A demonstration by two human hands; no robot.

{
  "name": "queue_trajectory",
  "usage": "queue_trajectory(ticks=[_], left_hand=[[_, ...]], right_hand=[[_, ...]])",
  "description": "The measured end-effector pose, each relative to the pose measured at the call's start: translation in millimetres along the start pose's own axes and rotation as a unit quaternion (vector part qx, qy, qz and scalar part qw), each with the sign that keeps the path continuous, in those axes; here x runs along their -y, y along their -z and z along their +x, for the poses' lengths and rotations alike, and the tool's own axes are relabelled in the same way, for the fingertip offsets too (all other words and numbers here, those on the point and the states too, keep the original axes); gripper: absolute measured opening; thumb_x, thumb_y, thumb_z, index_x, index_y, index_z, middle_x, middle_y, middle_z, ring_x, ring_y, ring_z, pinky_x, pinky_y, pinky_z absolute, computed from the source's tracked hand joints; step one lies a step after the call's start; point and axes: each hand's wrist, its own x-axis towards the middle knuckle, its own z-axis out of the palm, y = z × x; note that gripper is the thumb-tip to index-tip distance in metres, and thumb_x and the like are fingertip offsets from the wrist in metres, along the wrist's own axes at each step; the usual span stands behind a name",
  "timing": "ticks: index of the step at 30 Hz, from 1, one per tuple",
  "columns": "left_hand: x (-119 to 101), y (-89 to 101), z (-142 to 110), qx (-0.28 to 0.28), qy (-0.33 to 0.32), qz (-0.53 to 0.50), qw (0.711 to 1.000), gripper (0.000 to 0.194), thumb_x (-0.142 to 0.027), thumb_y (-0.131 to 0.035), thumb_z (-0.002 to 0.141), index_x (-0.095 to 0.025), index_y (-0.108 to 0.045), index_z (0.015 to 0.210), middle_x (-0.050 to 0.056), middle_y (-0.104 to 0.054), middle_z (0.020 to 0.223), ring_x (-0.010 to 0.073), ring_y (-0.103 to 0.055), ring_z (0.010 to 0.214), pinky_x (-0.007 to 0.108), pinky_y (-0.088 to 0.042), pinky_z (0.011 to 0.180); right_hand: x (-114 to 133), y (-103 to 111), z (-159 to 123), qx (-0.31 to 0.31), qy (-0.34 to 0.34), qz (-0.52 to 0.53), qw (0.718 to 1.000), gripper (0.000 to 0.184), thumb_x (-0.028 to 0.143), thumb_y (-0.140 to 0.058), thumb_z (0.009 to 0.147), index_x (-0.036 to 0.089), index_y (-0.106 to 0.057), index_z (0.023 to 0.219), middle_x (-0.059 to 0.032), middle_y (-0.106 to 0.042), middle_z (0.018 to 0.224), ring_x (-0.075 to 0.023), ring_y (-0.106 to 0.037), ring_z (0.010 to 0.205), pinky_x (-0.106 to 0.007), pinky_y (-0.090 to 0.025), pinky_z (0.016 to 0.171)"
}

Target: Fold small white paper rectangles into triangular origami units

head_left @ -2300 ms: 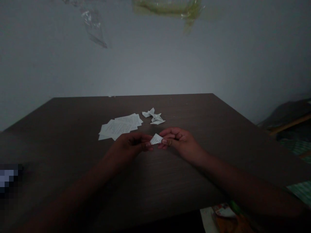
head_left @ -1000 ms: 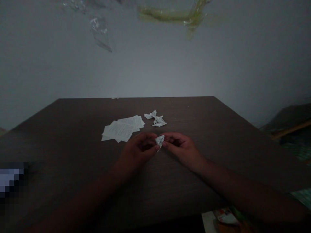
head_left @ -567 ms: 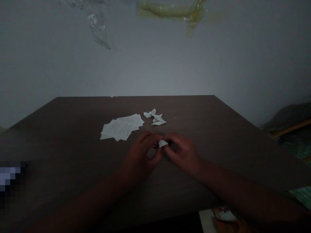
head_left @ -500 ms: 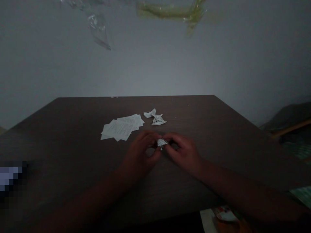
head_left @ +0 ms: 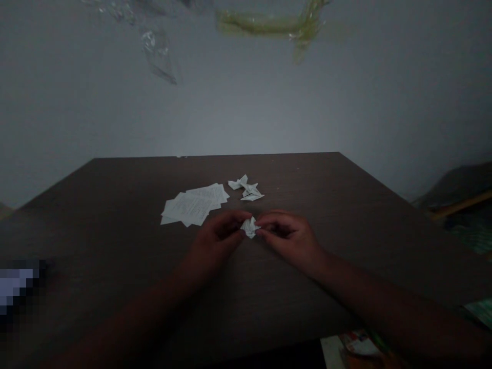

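A small folded piece of printed paper [head_left: 250, 227] is held up between my two hands, a little above the table. My left hand [head_left: 217, 238] pinches its left side between thumb and fingers. On the right side, my right hand [head_left: 290, 236] grips it with thumb and fingertips. Just beyond my hands lie folded paper figures [head_left: 251, 191], touching or close together. To their left, several loose printed sheets [head_left: 188, 206] are spread in an overlapping pile.
The dark wooden table [head_left: 126, 179] reaches back to a grey wall [head_left: 249, 113] with yellowish tape [head_left: 265, 24] on it. A blurred-out device [head_left: 15, 287] sits at the left edge. Items including a red and white packet [head_left: 359, 342] lie below the table's front edge.
The folded paper has turned and now shows more of its pointed, folded shape. My left thumb and fingers have shifted slightly left along its side. The sheets and figures lie as before.
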Motion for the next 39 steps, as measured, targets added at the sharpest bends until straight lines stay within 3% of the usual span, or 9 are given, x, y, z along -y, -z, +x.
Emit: queue_trajectory(ticks=[5,9,14,18,22,27,31,35,39], left_hand=[[-3,1.2,2,-0.027,0.031,-0.009,0.999,0.036,-0.051,-0.099,0.082,-0.027,-0.088,0.106,0.007,-0.089,0.111,0.0330,-0.082,0.112,0.046,-0.063,0.102],[-2,-1.6,5,-0.041,0.042,-0.021,0.998,0.037,-0.042,-0.103,0.075,-0.025,-0.083,0.100,0.005,-0.086,0.104,0.0290,-0.081,0.105,0.042,-0.061,0.097],[-1,-3.1,8,-0.058,0.053,-0.045,0.996,0.043,-0.031,-0.104,0.068,-0.024,-0.078,0.102,0.004,-0.085,0.105,0.0283,-0.080,0.104,0.040,-0.060,0.091],[-1,-3.9,7,-0.062,0.054,-0.056,0.995,0.043,-0.028,-0.104,0.064,-0.023,-0.077,0.097,0.003,-0.082,0.101,0.0266,-0.078,0.101,0.038,-0.059,0.088],[-3,-5.3,7,-0.058,0.083,-0.086,0.991,0.037,-0.026,-0.104,0.061,-0.023,-0.076,0.085,-0.001,-0.076,0.084,0.0217,-0.073,0.084,0.034,-0.057,0.079],[-1,-7.1,9,-0.057,0.123,-0.138,0.981,0.036,-0.027,-0.104,0.057,-0.023,-0.078,0.081,-0.001,-0.076,0.079,0.0173,-0.068,0.075,0.031,-0.054,0.074],[0,-2.6,10,-0.074,0.087,-0.060,0.992,0.028,-0.034,-0.100,0.065,-0.023,-0.080,0.080,-0.001,-0.075,0.076,0.0177,-0.067,0.073,0.032,-0.054,0.074],[-10,12.9,11,-0.106,0.052,0.056,0.991,0.021,-0.040,-0.093,0.075,-0.024,-0.079,0.080,0.002,-0.078,0.078,0.0232,-0.072,0.079,0.036,-0.058,0.079],[-20,22.7,11,-0.141,0.017,0.111,0.984,0.028,-0.045,-0.093,0.076,-0.025,-0.079,0.090,0.004,-0.082,0.091,0.0275,-0.077,0.092,0.039,-0.060,0.087]], right_hand=[[8,2,3,0.008,0.024,-0.042,0.999,0.010,0.024,-0.083,0.100,0.029,-0.091,0.105,-0.0071,-0.088,0.109,-0.0215,-0.082,0.095,-0.037,-0.068,0.084],[9,1,3,0.024,0.035,-0.055,0.998,0.010,0.024,-0.079,0.100,0.028,-0.088,0.102,-0.0070,-0.087,0.108,-0.0223,-0.082,0.098,-0.039,-0.067,0.089],[1,-3,2,0.023,-0.108,0.071,0.991,0.021,0.039,-0.087,0.095,0.026,-0.079,0.110,-0.0057,-0.083,0.107,-0.0218,-0.079,0.097,-0.037,-0.065,0.088],[0,-7,4,0.064,-0.209,0.092,0.971,0.033,0.048,-0.094,0.086,0.025,-0.074,0.099,-0.0041,-0.079,0.101,-0.0219,-0.075,0.096,-0.037,-0.061,0.087],[3,-8,7,0.079,-0.233,0.095,0.965,0.027,0.044,-0.090,0.087,0.024,-0.072,0.089,-0.0014,-0.074,0.090,-0.0196,-0.069,0.087,-0.037,-0.057,0.085],[8,-6,8,0.106,-0.227,0.075,0.965,0.026,0.044,-0.085,0.088,0.023,-0.072,0.084,0.0019,-0.065,0.079,-0.0161,-0.056,0.076,-0.034,-0.049,0.077],[8,-2,8,0.131,-0.230,0.043,0.963,0.031,0.048,-0.078,0.093,0.023,-0.068,0.079,0.0030,-0.057,0.074,-0.0153,-0.048,0.071,-0.032,-0.040,0.070],[2,3,12,0.093,-0.242,0.019,0.966,0.036,0.051,-0.080,0.091,0.025,-0.061,0.076,0.0030,-0.054,0.074,-0.0157,-0.045,0.071,-0.031,-0.038,0.068],[-3,5,14,0.075,-0.248,0.016,0.966,0.042,0.055,-0.084,0.087,0.025,-0.057,0.075,0.0039,-0.051,0.073,-0.0153,-0.041,0.069,-0.031,-0.034,0.064]])
